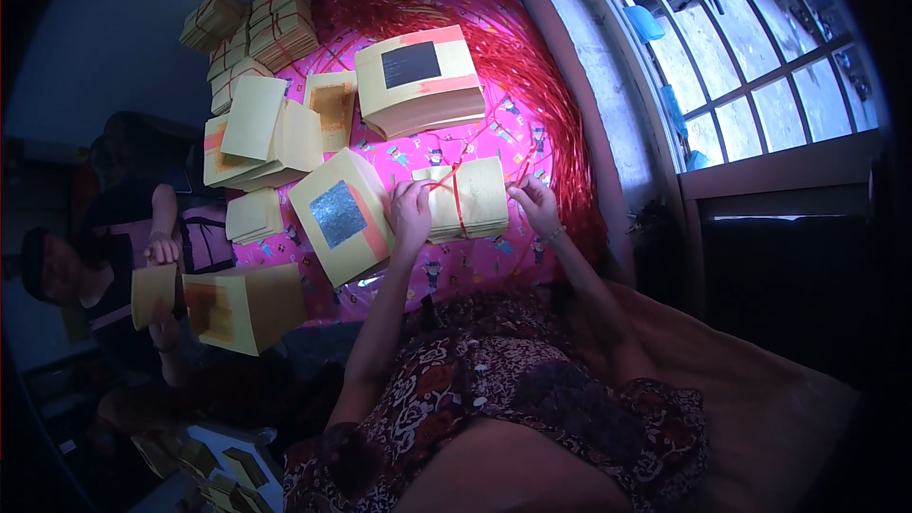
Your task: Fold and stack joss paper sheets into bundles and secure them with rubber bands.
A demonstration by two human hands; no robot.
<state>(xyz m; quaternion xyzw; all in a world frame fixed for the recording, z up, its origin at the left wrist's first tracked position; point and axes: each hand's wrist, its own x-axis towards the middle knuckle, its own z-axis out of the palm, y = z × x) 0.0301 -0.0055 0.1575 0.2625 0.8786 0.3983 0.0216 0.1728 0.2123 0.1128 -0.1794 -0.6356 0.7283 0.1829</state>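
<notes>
A stack of yellow paper sheets [482,198] lies in front of me on the pink tablecloth. One red ribbon [457,201] runs across its middle from far to near and crosses at the far side. At the stack's left edge, my left hand [411,214] is closed, its fingertips pinching a strand of the ribbon. Just off the right edge, my right hand [539,206] pinches another thin red strand between thumb and fingers.
A large yellow paper stack [418,85] and another dark-patched stack [339,216] stand nearby. Tied bundles [283,27] pile up at the far left. Red ribbons [556,104] trail along the right edge. At left, a person [123,247] holds yellow paper. A barred window [750,66] is at right.
</notes>
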